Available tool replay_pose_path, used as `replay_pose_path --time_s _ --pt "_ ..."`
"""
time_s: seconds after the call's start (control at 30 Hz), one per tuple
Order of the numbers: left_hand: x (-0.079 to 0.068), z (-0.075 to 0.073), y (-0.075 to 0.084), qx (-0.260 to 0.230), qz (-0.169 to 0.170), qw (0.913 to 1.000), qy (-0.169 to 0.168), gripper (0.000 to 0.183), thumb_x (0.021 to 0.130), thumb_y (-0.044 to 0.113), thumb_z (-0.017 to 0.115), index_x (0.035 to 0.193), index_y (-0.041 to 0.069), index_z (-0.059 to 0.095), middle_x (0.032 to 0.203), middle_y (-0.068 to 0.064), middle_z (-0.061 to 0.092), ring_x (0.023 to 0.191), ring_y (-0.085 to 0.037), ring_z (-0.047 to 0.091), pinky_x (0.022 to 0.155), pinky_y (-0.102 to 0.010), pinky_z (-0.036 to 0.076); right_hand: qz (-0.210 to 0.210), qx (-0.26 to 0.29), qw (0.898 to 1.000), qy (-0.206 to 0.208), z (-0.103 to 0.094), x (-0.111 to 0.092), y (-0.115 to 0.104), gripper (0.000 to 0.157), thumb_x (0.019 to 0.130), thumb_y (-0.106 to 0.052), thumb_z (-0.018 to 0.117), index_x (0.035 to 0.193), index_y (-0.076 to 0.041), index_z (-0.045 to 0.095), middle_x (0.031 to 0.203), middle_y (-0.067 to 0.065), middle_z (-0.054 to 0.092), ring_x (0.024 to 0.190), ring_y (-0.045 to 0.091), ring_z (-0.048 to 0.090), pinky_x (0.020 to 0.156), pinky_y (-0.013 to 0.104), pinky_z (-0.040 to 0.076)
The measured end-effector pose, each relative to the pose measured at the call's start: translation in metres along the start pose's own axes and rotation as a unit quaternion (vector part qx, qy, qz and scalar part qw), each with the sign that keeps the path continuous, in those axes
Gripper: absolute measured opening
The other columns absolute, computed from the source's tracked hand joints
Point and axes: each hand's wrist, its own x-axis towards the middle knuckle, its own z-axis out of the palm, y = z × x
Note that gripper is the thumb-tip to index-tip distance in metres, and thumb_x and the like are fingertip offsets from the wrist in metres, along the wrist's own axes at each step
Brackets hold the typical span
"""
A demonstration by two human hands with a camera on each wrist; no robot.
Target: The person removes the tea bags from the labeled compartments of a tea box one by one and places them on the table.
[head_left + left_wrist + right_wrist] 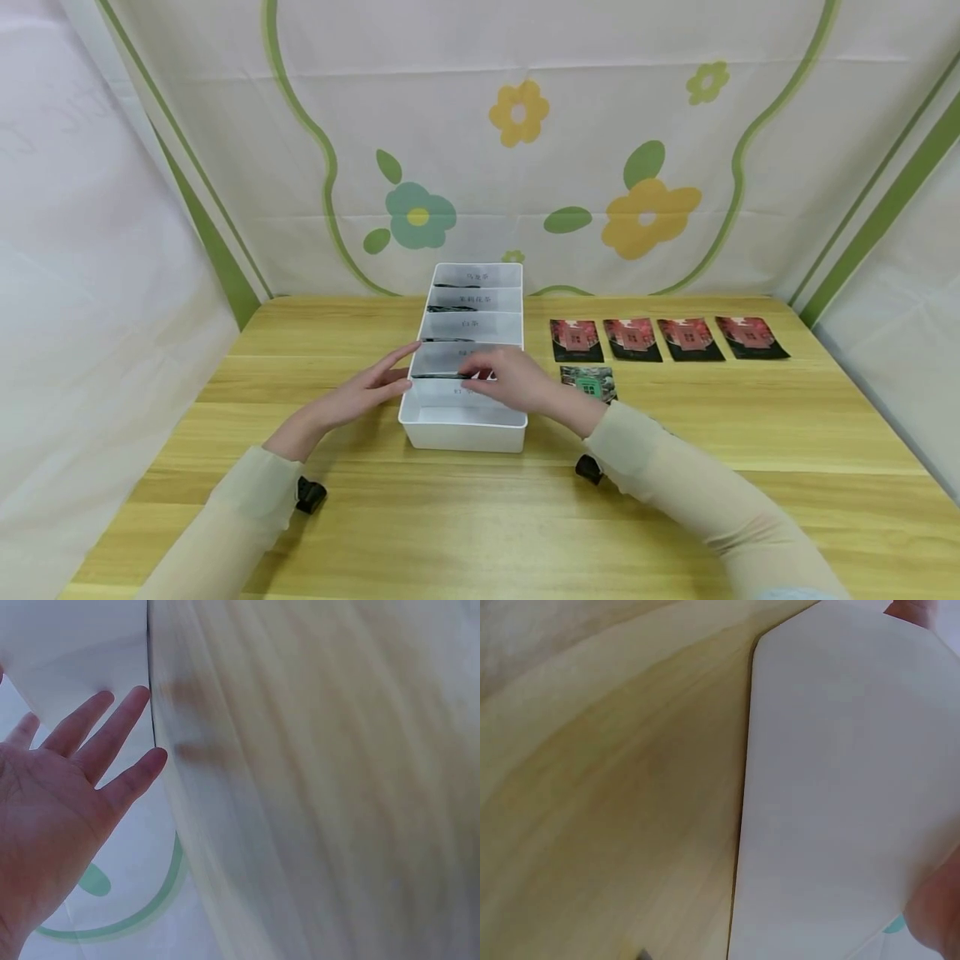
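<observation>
Left hand (362, 397) spread, fingertips touching the box (467, 437) at its nine o'clock edge; right hand (516, 380) pinching a packet (437, 377) inside; open desk (442, 525) stretches toward six o'clock.

Light wood table among white cloth walls.
Behind the table (450, 521), whose yellow-brown top shows long streaks of grain, hangs a pale cloth backdrop (600, 42) with faint horizontal creases. Its print, above the table's back edge, has a wavy green line (329, 171), a teal flower (420, 216) with a yellow centre, two orange-yellow flowers (647, 218) and green leaves (567, 220). Plain white cloth stands left (75, 267) and right of the table, and green bands (221, 258) run down to its back corners. Soft light leaves a pale sheen on the table's near part.
</observation>
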Motion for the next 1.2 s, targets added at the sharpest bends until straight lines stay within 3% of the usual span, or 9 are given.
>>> replay_pose_path --time_s 0.3,0.57,0.9,1.2 --pt "0.0 0.001 0.001 -0.004 0.005 1.0 -0.003 0.063 0.105 0.026 0.047 0.158 0.025 0.013 0.16 -0.014 0.012 0.139 -0.039 0.028 0.109 -0.059 0.023 -0.001 0.007 0.998 0.058 0.005 -0.001 0.002 0.006 0.091 -0.011 0.069 0.093 -0.009 0.075 0.086 -0.002 0.07 0.074 0.005 0.061 0.066 0.019 0.05" --pt "-0.001 0.002 0.0 0.0 -0.006 1.0 0.001 0.063 0.104 0.028 0.048 0.157 0.028 0.014 0.161 -0.005 0.009 0.141 -0.037 0.026 0.11 -0.058 0.022 0.002 -0.002 0.992 0.127 0.002 -0.006 0.002 0.009 0.091 -0.009 0.069 0.097 -0.007 0.075 0.089 0.002 0.073 0.068 0.006 0.061 0.061 0.018 0.05" --pt "0.0 0.002 0.0 0.002 0.003 1.0 0.002 0.062 0.105 0.026 0.046 0.158 0.026 0.013 0.161 -0.009 0.008 0.141 -0.039 0.025 0.109 -0.059 0.022 -0.049 0.031 0.976 0.208 -0.026 -0.014 0.0 0.007 0.09 -0.003 0.069 0.095 -0.003 0.074 0.078 0.002 0.07 0.063 0.01 0.064 0.053 0.024 0.049" --pt "0.0 0.003 0.0 -0.009 0.004 0.9999 -0.004 0.062 0.105 0.028 0.046 0.157 0.028 0.013 0.16 -0.011 0.014 0.14 -0.035 0.028 0.11 -0.057 0.022 -0.075 0.017 0.962 0.263 -0.062 -0.034 -0.005 0.013 0.087 0.003 0.07 0.099 -0.001 0.074 0.082 0.006 0.072 0.063 0.01 0.065 0.048 0.027 0.047"
